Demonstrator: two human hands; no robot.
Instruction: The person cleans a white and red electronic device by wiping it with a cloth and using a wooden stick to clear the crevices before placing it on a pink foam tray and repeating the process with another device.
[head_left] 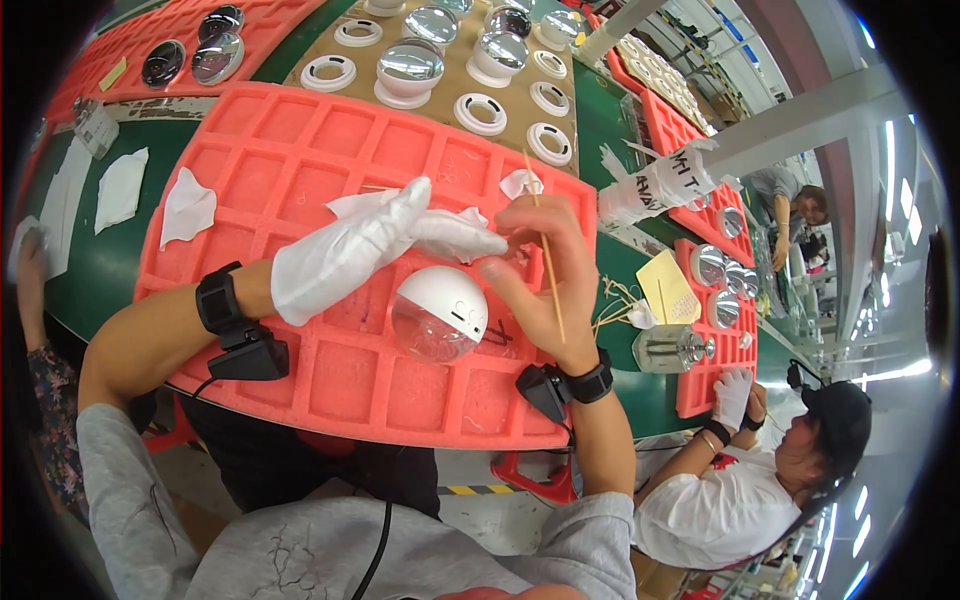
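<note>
My left hand (360, 245), in a white glove, reaches over the red foam tray (335, 375), its fingers stretched out and its thumb apart. My bare right hand (545, 265) is bent around a thin wooden stick (550, 262), which slants across it. The fingertips of both hands nearly meet; whether they touch I cannot tell. Just below them a ball (440, 312), half white and half clear, sits in the tray. Crumpled white wipes (350, 206) lie partly hidden behind my left hand. Another wipe (188, 208) rests at the tray's left, and a small one (520, 183) at its upper right.
Beyond the tray, a brown board (440, 125) carries white rings (480, 113) and mirrored domes (410, 70). To the right are a glass bottle (668, 349), a yellow pad (668, 288) and loose sticks (617, 303). A co-worker (740, 480) sits at the right. A wrapped post (660, 185) stands near.
</note>
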